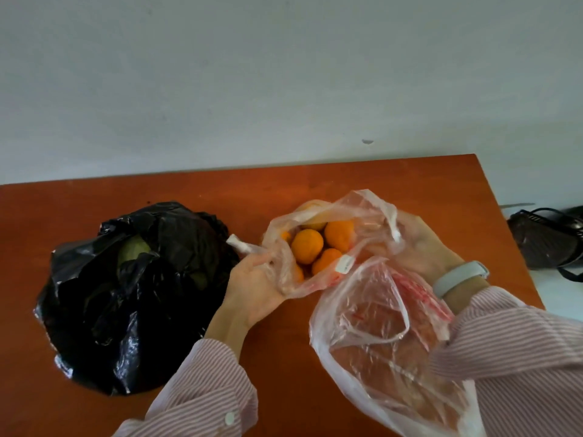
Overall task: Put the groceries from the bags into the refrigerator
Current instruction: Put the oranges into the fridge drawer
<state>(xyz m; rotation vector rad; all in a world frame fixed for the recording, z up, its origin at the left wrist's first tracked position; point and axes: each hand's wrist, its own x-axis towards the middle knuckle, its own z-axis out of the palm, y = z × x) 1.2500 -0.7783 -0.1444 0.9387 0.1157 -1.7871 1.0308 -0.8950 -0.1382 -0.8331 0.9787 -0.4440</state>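
1. Oranges (307, 250) sit in a thin clear bag (362, 216) on the counter (284, 357).
2. Left hand (252, 279) pinches the bag's rim; right hand (422, 244), behind plastic, grip unclear.
3. Flimsy, slippery film, likely heavy load: gather both handles.

The black bag (135, 294) at nine o'clock shows only a sliver of something green (134, 252). The right hand (419, 247) blurs behind clear plastic (369, 216). At five o'clock another clear bag (388, 351) runs off the bottom edge.
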